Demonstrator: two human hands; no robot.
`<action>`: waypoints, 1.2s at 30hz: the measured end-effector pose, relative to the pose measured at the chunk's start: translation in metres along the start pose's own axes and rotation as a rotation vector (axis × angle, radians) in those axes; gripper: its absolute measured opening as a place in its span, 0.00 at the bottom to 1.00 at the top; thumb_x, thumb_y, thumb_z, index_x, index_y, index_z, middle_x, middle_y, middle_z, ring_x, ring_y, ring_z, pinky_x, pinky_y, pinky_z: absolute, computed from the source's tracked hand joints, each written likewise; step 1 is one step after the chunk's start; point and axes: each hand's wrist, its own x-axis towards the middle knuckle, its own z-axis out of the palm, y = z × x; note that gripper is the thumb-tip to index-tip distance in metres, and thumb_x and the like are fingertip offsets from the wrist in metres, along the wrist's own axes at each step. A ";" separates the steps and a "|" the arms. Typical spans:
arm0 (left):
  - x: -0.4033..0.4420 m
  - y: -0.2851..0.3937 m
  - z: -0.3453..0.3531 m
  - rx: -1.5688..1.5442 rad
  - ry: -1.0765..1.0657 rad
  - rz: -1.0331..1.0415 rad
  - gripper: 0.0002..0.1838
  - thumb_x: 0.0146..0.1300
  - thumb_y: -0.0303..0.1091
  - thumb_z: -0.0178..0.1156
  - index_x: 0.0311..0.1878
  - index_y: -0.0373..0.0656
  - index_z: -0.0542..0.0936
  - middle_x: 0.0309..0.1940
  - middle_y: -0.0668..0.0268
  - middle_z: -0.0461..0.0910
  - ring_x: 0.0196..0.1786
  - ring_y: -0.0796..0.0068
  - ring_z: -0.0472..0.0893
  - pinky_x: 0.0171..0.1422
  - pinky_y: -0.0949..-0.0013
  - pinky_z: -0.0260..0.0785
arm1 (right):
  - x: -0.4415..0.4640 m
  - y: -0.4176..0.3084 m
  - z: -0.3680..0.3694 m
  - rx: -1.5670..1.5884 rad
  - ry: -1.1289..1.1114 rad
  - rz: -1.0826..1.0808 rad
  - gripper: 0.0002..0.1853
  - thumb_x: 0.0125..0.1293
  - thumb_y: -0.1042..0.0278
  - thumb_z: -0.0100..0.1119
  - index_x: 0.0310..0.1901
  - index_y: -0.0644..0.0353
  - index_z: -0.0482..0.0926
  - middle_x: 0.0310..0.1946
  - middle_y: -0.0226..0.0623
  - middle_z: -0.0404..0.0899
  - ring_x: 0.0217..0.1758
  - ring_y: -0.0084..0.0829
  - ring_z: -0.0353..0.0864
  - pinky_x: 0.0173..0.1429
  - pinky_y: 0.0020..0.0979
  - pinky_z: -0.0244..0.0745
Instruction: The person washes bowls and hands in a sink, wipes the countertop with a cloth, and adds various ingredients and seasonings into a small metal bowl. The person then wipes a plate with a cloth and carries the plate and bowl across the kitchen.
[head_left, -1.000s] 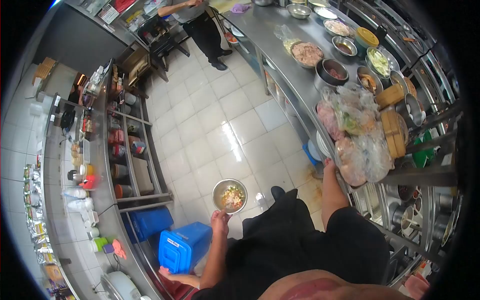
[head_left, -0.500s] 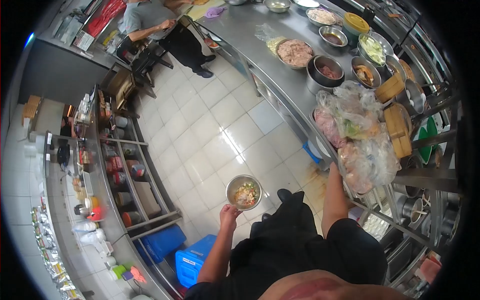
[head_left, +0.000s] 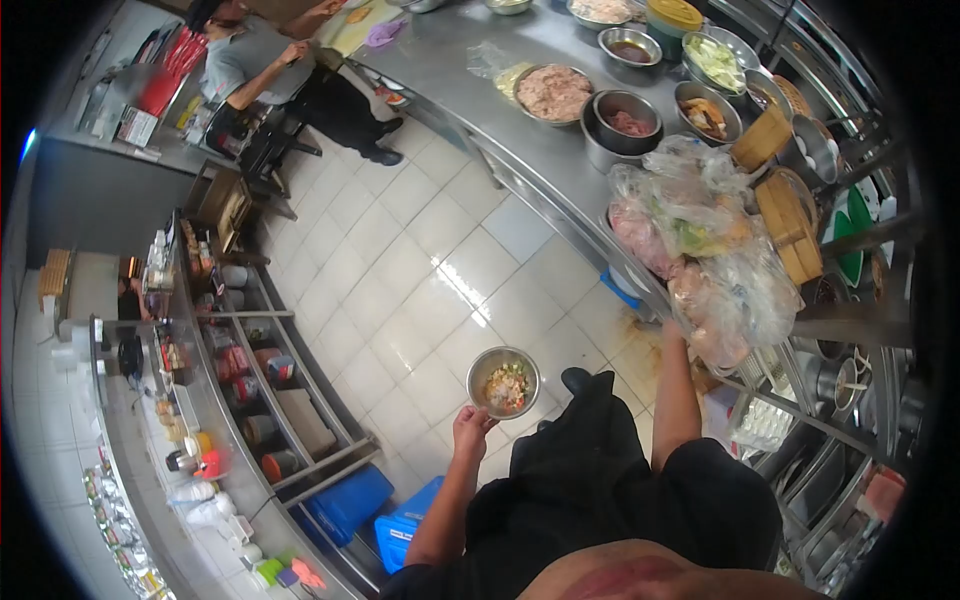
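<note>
My left hand (head_left: pixel 472 430) is closed on the rim of a metal bowl (head_left: pixel 478 402), which it holds out over the tiled floor. Inside the bowl lies a mix of chopped food (head_left: pixel 507 388) in white, green and orange bits. At the steel table's edge, just below the clear plastic bags (head_left: pixel 735 300) of food, is my right hand (head_left: pixel 673 335). It is blurred and its fingers cannot be made out, so I cannot tell whether it holds anything.
A long steel table (head_left: pixel 450 85) carries a bowl of minced meat (head_left: pixel 556 93), a bowl of chopped greens (head_left: pixel 714 62) and wooden blocks (head_left: pixel 788 225). Another person (head_left: pixel 262 75) stands at its far end. Shelves (head_left: pixel 250 314) and blue bins (head_left: pixel 345 497) line the left side.
The bowl in my left hand has shifted slightly right and is still held. My whole view has moved a little. My right hand stays by the table's edge.
</note>
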 end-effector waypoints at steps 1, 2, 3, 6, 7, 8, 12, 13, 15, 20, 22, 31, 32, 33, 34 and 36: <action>0.001 -0.001 0.002 0.003 -0.009 0.001 0.07 0.64 0.24 0.55 0.30 0.42 0.69 0.27 0.66 0.75 0.30 0.72 0.78 0.43 0.64 0.79 | -0.005 0.000 -0.002 -0.012 -0.014 -0.052 0.25 0.60 0.57 0.57 0.56 0.62 0.71 0.56 0.46 0.74 0.60 0.44 0.70 0.56 0.49 0.71; 0.001 -0.002 0.002 0.008 -0.015 0.000 0.07 0.64 0.24 0.55 0.30 0.42 0.69 0.27 0.65 0.75 0.30 0.72 0.78 0.43 0.63 0.79 | -0.008 0.000 -0.001 -0.017 -0.032 -0.104 0.25 0.60 0.57 0.58 0.56 0.62 0.71 0.56 0.46 0.74 0.60 0.44 0.70 0.57 0.50 0.70; 0.000 -0.003 0.002 0.013 -0.019 -0.002 0.07 0.64 0.24 0.55 0.30 0.42 0.69 0.27 0.65 0.75 0.30 0.72 0.78 0.43 0.63 0.79 | -0.011 0.002 -0.002 -0.029 -0.056 -0.155 0.25 0.60 0.57 0.58 0.56 0.62 0.71 0.56 0.47 0.74 0.61 0.45 0.70 0.57 0.50 0.70; 0.001 -0.004 0.002 -0.006 -0.031 -0.024 0.07 0.64 0.24 0.55 0.30 0.42 0.69 0.28 0.64 0.75 0.31 0.71 0.78 0.44 0.62 0.79 | -0.017 0.008 -0.002 -0.029 -0.131 -0.311 0.25 0.59 0.58 0.58 0.56 0.62 0.71 0.57 0.47 0.73 0.63 0.45 0.69 0.58 0.51 0.70; 0.001 -0.005 0.002 -0.015 -0.039 -0.016 0.07 0.64 0.24 0.55 0.30 0.42 0.69 0.28 0.64 0.75 0.31 0.71 0.78 0.45 0.62 0.79 | -0.018 0.009 -0.001 0.025 -0.160 -0.314 0.26 0.59 0.58 0.58 0.56 0.62 0.71 0.57 0.47 0.73 0.63 0.45 0.69 0.58 0.52 0.69; 0.002 -0.005 0.001 -0.024 -0.046 -0.007 0.07 0.64 0.24 0.55 0.30 0.42 0.69 0.28 0.64 0.76 0.31 0.71 0.78 0.45 0.62 0.79 | -0.019 0.008 0.001 0.108 -0.196 -0.286 0.26 0.59 0.58 0.58 0.56 0.62 0.71 0.57 0.48 0.73 0.64 0.46 0.69 0.59 0.52 0.69; 0.006 -0.004 0.002 -0.036 -0.082 0.017 0.07 0.64 0.24 0.55 0.30 0.42 0.69 0.28 0.64 0.76 0.32 0.71 0.78 0.46 0.62 0.78 | -0.035 -0.056 0.008 0.902 -0.244 0.308 0.25 0.58 0.59 0.61 0.56 0.59 0.72 0.59 0.43 0.73 0.64 0.42 0.69 0.59 0.48 0.72; 0.007 -0.004 0.004 -0.027 -0.088 0.021 0.07 0.64 0.24 0.55 0.30 0.42 0.69 0.28 0.64 0.76 0.33 0.71 0.78 0.46 0.62 0.78 | -0.040 -0.071 0.008 1.016 -0.263 0.425 0.25 0.58 0.59 0.61 0.56 0.58 0.72 0.59 0.41 0.73 0.63 0.41 0.70 0.58 0.47 0.73; 0.008 -0.002 0.007 -0.015 -0.092 0.033 0.07 0.64 0.24 0.55 0.31 0.42 0.69 0.28 0.64 0.75 0.33 0.71 0.78 0.46 0.62 0.78 | -0.048 -0.079 0.004 0.870 -0.366 0.473 0.24 0.58 0.62 0.61 0.56 0.58 0.71 0.56 0.40 0.75 0.59 0.40 0.74 0.56 0.45 0.75; 0.006 0.004 0.019 -0.042 -0.152 0.063 0.07 0.64 0.25 0.55 0.31 0.42 0.68 0.27 0.64 0.74 0.32 0.72 0.78 0.46 0.63 0.77 | -0.062 -0.070 -0.013 0.534 -0.488 0.565 0.23 0.56 0.75 0.54 0.56 0.62 0.69 0.49 0.42 0.76 0.52 0.42 0.78 0.53 0.47 0.78; 0.002 0.005 0.019 -0.031 -0.158 0.070 0.07 0.64 0.26 0.55 0.31 0.41 0.68 0.27 0.64 0.74 0.32 0.72 0.77 0.46 0.63 0.77 | -0.089 -0.093 -0.020 0.463 -0.465 0.628 0.23 0.54 0.78 0.52 0.55 0.64 0.69 0.48 0.44 0.76 0.51 0.43 0.79 0.51 0.48 0.79; -0.010 -0.007 -0.008 -0.003 -0.294 0.147 0.07 0.63 0.26 0.58 0.33 0.43 0.69 0.30 0.67 0.73 0.36 0.76 0.76 0.46 0.66 0.73 | -0.196 -0.084 -0.096 0.254 -0.466 0.809 0.26 0.53 0.80 0.51 0.57 0.70 0.66 0.50 0.48 0.74 0.49 0.48 0.79 0.50 0.50 0.79; -0.018 -0.007 -0.009 -0.031 -0.311 0.155 0.07 0.64 0.25 0.58 0.32 0.43 0.68 0.29 0.66 0.74 0.35 0.76 0.76 0.46 0.66 0.73 | -0.204 -0.088 -0.109 0.294 -0.488 0.834 0.26 0.53 0.80 0.50 0.57 0.71 0.65 0.50 0.49 0.74 0.49 0.49 0.79 0.50 0.49 0.79; -0.027 -0.010 -0.016 -0.060 -0.333 0.168 0.08 0.64 0.25 0.57 0.32 0.44 0.68 0.28 0.66 0.74 0.34 0.75 0.76 0.45 0.66 0.74 | -0.220 -0.106 -0.119 0.340 -0.509 0.851 0.26 0.53 0.80 0.50 0.57 0.72 0.64 0.50 0.50 0.73 0.49 0.49 0.79 0.50 0.49 0.79; -0.030 -0.016 -0.030 -0.076 -0.329 0.149 0.08 0.64 0.24 0.57 0.32 0.44 0.68 0.28 0.65 0.74 0.33 0.75 0.76 0.45 0.65 0.75 | -0.242 -0.128 -0.134 0.338 -0.502 0.876 0.26 0.53 0.81 0.50 0.57 0.73 0.64 0.50 0.51 0.73 0.49 0.49 0.79 0.51 0.48 0.79; -0.032 -0.026 -0.042 -0.124 -0.357 0.122 0.08 0.64 0.23 0.56 0.32 0.43 0.67 0.28 0.64 0.75 0.32 0.74 0.76 0.44 0.64 0.76 | -0.262 -0.176 -0.156 0.342 -0.492 0.886 0.26 0.53 0.81 0.49 0.57 0.75 0.64 0.50 0.53 0.73 0.49 0.48 0.79 0.51 0.48 0.79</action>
